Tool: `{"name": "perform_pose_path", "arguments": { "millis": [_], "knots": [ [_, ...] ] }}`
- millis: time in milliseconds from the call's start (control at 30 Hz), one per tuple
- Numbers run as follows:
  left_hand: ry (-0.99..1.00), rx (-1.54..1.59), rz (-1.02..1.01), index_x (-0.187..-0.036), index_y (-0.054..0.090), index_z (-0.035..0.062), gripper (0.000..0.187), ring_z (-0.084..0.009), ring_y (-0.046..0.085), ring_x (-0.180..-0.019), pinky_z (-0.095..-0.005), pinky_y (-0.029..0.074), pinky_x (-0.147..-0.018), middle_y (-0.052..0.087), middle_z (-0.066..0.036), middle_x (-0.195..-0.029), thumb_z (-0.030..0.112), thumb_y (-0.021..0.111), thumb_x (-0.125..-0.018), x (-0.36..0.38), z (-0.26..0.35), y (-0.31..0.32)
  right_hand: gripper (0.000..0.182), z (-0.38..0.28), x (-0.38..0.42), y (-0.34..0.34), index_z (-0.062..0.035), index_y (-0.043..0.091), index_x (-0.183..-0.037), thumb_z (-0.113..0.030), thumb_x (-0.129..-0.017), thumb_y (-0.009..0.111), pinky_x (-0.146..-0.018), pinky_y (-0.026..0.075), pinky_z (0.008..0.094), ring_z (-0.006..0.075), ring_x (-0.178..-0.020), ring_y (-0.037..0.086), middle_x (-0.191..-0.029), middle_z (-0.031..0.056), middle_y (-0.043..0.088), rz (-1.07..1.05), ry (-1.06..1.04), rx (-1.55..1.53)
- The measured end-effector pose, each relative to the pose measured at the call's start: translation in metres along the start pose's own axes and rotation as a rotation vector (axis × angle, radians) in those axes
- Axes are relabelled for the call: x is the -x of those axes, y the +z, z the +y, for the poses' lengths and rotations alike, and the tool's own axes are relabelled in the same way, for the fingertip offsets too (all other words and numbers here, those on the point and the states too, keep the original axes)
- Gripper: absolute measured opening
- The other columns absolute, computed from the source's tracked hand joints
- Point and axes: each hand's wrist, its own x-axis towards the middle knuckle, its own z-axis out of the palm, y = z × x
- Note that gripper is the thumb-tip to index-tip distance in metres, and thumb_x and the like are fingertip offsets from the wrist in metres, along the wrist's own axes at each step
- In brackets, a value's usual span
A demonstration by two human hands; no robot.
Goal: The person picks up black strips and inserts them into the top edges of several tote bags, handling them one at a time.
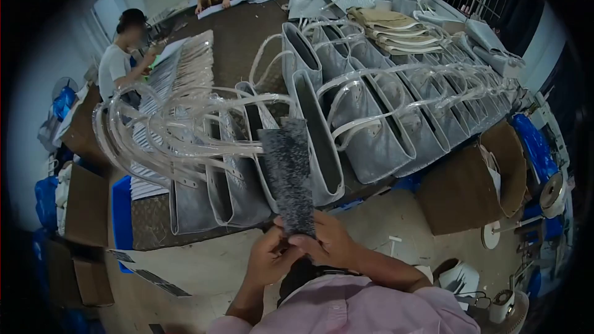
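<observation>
Together we pinch the dark strip (289, 173) at its lower end, left hand (267, 258) and right hand (331, 242) both closed on it, so it stands upright just before the nearest grey bag (318, 142). Behind that bag, more bags crowd the table (238, 37), where two people work.

A long dark worktop (238, 37) runs from the near edge toward twelve o'clock. Rows of grey bags (371, 130) with clear handles stand on it from the centre toward two o'clock. Folded tan bags (396, 31) lie at one o'clock, and flat white stacks (179, 65) at ten o'clock.
</observation>
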Motion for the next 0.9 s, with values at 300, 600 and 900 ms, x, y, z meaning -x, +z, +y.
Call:
{"name": "perform_pose_path", "arguments": {
  "millis": [300, 600, 900],
  "knots": [
    [-0.111, -0.228, -0.432, -0.081, 0.062, -0.0025, 0.027, -0.0071, 0.052, -0.06, -0.023, 0.044, -0.055, 0.055, -0.001, -0.067, 0.021, 0.052, -0.089, -0.012, -0.001, 0.118, 0.029, -0.02, 0.111, -0.094, 0.0039, 0.054, -0.11, -0.015, -0.089, 0.047, -0.082, 0.045, 0.0318, 0.0229, -0.092, 0.06, -0.105, 0.0139, 0.061, 0.032, 0.154, -0.277],
    [0.48, -0.305, 0.347, -0.11, 0.051, -0.0057, 0.027, -0.0079, 0.043, -0.057, -0.0211, 0.037, -0.054, 0.045, 0.0, -0.067, 0.009, 0.048, -0.086, -0.03, 0.136, 0.051, 0.037, 0.011, 0.201, -0.228, -0.0013, 0.05, -0.118, -0.025, -0.089, 0.048, -0.053, 0.041, 0.0192, 0.0061, -0.058, 0.049, -0.071, 0.0014, 0.055, 0.866, 0.317, -0.402],
    [0.679, -1.118, -0.344, -0.095, 0.063, 0.0036, 0.043, -0.0106, 0.048, -0.056, -0.0273, 0.036, -0.051, 0.053, -0.002, -0.064, 0.042, 0.064, -0.075, -0.19, 0.179, 0.112, 0.026, 0.001, 0.054, -0.175, 0.0036, 0.062, -0.094, -0.014, -0.075, 0.066, -0.055, 0.037, 0.0188, 0.0043, -0.06, 0.046, -0.068, -0.0014, 0.055, 0.568, 0.486, 0.101]
  ]
}}
